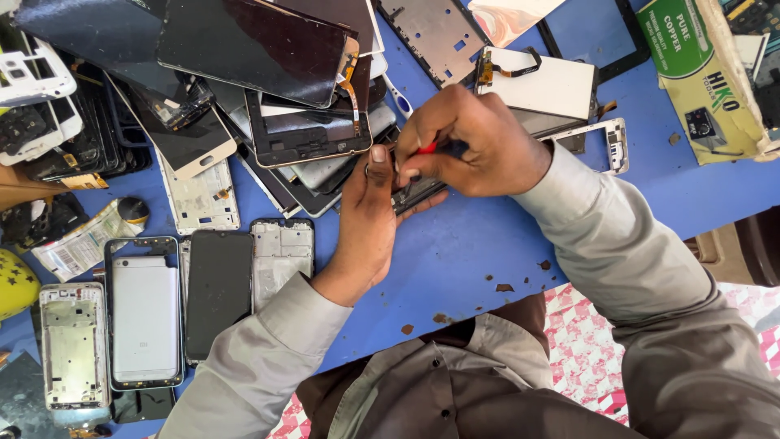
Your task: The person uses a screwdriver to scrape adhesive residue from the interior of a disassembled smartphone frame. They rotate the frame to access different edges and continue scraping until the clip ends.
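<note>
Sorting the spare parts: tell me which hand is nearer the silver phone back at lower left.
Left. The left hand lies right of the silver phone back, past two other parts; the right hand is farther right and higher, holding a red tool.

A phone repair workshop: blue bench [455,252] heaped with dismantled phone screens [252,49] and frames [280,256].

the person wears a light grey shirt with long sleeves. the cloth is soft and has folds and wrinkles. each sleeve ends in a plain cuff at the wrist. the left hand [367,219] sits in the middle of the frame and has a ring on one finger. the right hand [471,142] is bare. at the bottom, the shirt front has a stitched edge.
</note>
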